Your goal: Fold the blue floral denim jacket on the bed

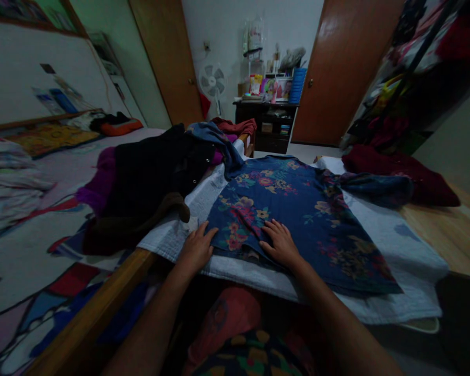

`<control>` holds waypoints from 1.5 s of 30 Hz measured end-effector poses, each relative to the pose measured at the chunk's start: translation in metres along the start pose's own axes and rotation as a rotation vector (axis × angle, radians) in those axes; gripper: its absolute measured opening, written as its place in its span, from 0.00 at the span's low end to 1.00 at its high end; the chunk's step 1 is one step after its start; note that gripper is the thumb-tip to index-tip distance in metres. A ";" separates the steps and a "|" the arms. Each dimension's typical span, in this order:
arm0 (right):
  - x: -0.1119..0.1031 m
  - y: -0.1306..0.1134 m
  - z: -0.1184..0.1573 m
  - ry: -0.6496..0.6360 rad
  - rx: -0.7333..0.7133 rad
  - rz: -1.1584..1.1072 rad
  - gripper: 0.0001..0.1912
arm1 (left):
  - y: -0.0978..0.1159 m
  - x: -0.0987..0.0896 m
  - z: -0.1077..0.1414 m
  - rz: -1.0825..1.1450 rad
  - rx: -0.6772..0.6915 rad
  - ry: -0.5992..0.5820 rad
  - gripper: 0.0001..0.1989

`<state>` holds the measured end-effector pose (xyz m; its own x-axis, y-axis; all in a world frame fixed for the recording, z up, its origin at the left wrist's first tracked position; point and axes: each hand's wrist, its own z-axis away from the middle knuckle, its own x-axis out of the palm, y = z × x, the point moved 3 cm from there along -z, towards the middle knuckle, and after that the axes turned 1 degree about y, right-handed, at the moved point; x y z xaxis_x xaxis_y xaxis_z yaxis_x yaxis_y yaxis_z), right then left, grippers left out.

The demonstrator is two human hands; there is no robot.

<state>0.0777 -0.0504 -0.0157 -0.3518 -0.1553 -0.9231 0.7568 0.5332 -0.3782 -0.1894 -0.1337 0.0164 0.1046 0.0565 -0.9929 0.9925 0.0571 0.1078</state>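
A dark blue floral shirt (pixel 293 209) lies spread out on a pale blue-white cloth (pixel 399 250) in front of me, its collar end away from me and its hem near. My left hand (pixel 198 245) rests at the shirt's lower left corner, fingers stretched out. On the lower middle of the shirt lies my right hand (pixel 279 241), palm down with the fingers apart. Small folds show in the fabric between the two hands. One sleeve (pixel 379 188) stretches out to the right, and the other side bunches near the dark clothes.
Black and purple clothes (pixel 152 172) are heaped at the left, partly over the bed edge. A wooden rail (pixel 97 308) runs along the bed. A maroon garment (pixel 399 172) lies at the right. Behind stand a fan (pixel 212 81) and a dark cabinet (pixel 266 122).
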 end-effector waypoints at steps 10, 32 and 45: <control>0.002 0.004 0.010 -0.088 -0.040 -0.058 0.34 | 0.009 -0.012 0.004 0.002 -0.170 0.027 0.31; -0.002 0.005 0.016 -0.129 -0.130 -0.078 0.37 | 0.021 -0.025 0.008 -0.250 -0.026 0.182 0.18; -0.008 0.004 0.018 -0.131 -0.116 -0.116 0.36 | 0.015 -0.009 -0.001 -0.092 0.155 -0.065 0.20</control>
<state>0.0933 -0.0615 -0.0115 -0.3524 -0.3243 -0.8779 0.6439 0.5967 -0.4789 -0.1758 -0.1325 0.0271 0.0121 -0.0068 -0.9999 0.9953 -0.0958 0.0127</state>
